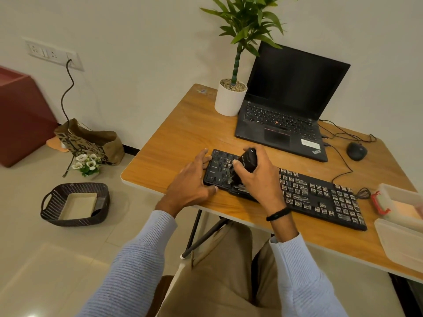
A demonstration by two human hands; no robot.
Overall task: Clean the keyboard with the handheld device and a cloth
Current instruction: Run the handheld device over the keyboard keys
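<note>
Down from the head camera, a black keyboard (304, 195) lies slantwise on the near part of a wooden table (183, 138), its left end close to the table's front edge. The left hand (192, 181) rests on that left end, fingers fairly straight and spread over the outer keys, thumb along the near edge; it steadies the board rather than clasping it. The right hand (258, 177) is curled fast round a black device (247, 161), thumb on the near side and fingers wrapped behind. The device tilts, its lower end down on the keys just right of the left hand. Pale scraps lie thick over the keys of the middle and right part, while the left-end keys show dark with clear legends.

Behind the keyboard an open laptop (288, 106) stands with a dark screen, a plant (230, 100) in a white pot just beside its left edge, and a mouse (356, 151) to its right. Two clear tubs (402, 243) sit at the table's right end. On the floor to the left are a dark basket (75, 221), a brown bag (91, 143) and small white flowers (88, 164).
</note>
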